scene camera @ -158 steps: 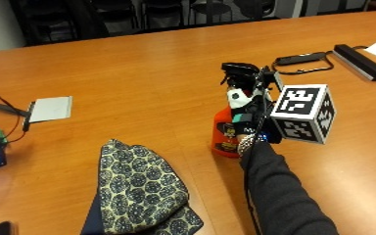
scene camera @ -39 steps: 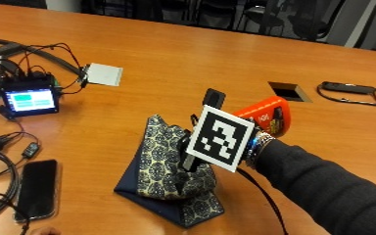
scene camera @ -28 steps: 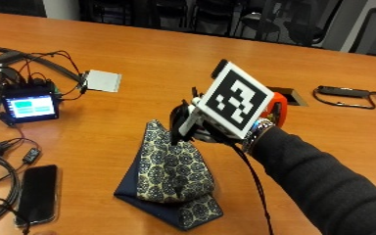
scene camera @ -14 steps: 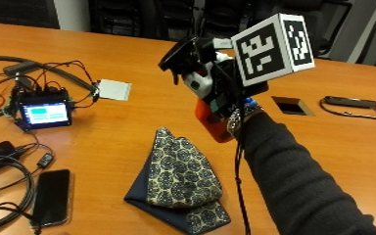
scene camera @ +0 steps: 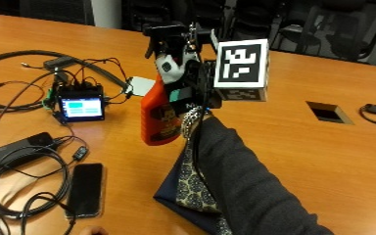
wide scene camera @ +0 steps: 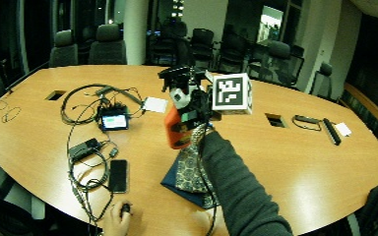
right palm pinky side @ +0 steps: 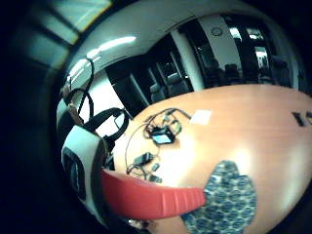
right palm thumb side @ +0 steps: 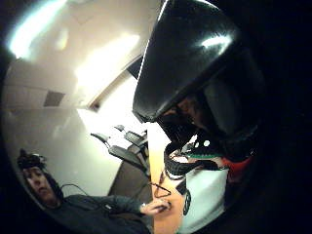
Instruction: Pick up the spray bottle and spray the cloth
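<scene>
My gloved right hand [scene camera: 191,95] grips the neck of an orange spray bottle [scene camera: 160,115] with a black sprayer head [scene camera: 172,32]. The bottle is upright and held up over the table [scene camera: 292,147], at the far end of the cloth. The navy cloth [scene camera: 191,183] with a pale pattern lies folded on the table, partly hidden under my forearm. In the wide outside view the bottle [wide scene camera: 176,128] and hand [wide scene camera: 195,110] sit above the cloth [wide scene camera: 188,172]. The little finger side palm view shows the bottle's body [right palm pinky side: 146,197] close by, and the cloth [right palm pinky side: 226,200] below.
Left of the bottle are a small screen device [scene camera: 81,107], tangled cables [scene camera: 18,93], a power brick [scene camera: 18,149] and a black phone [scene camera: 87,188]. A white pad [scene camera: 138,85] lies behind the bottle. A cable cutout [scene camera: 323,111] is at the right.
The hand gripped the bottle standing on the table, then tipped it low over the cloth. It has since raised it and turned it upright. The outside camera has shifted too.
</scene>
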Tool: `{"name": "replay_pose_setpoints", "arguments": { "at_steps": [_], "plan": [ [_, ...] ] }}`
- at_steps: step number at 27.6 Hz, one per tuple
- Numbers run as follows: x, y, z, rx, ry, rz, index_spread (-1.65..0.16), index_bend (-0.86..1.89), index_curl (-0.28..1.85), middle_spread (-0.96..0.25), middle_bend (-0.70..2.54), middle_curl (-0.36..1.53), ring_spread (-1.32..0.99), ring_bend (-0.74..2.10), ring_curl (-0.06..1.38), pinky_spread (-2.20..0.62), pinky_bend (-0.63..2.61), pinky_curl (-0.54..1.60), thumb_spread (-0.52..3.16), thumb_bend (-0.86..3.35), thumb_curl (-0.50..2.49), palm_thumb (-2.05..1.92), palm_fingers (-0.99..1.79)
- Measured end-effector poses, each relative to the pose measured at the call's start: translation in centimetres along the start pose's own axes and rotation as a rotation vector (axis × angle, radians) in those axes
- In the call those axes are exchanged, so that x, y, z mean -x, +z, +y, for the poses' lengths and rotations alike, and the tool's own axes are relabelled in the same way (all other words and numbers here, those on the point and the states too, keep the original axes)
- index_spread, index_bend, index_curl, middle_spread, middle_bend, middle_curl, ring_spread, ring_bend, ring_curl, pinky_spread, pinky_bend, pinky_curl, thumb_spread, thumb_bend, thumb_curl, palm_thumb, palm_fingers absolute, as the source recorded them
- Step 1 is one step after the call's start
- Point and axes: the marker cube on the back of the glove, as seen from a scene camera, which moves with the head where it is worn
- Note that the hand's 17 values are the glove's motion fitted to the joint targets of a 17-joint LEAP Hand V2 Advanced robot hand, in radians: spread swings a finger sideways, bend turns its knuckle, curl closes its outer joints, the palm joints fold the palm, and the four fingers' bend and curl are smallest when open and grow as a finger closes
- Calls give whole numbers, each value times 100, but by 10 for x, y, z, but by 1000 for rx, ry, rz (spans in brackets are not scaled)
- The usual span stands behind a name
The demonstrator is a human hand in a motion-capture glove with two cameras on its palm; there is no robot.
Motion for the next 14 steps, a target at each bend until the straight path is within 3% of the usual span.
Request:
{"name": "replay_pose_setpoints", "arguments": {
  "at_steps": [14],
  "plan": [
    [-62,45,37,-39,166,-12,-27,17,52,-20,47,54,-18,78,46,-31,61,43,99,-2,59,79,134]
  ]
}}
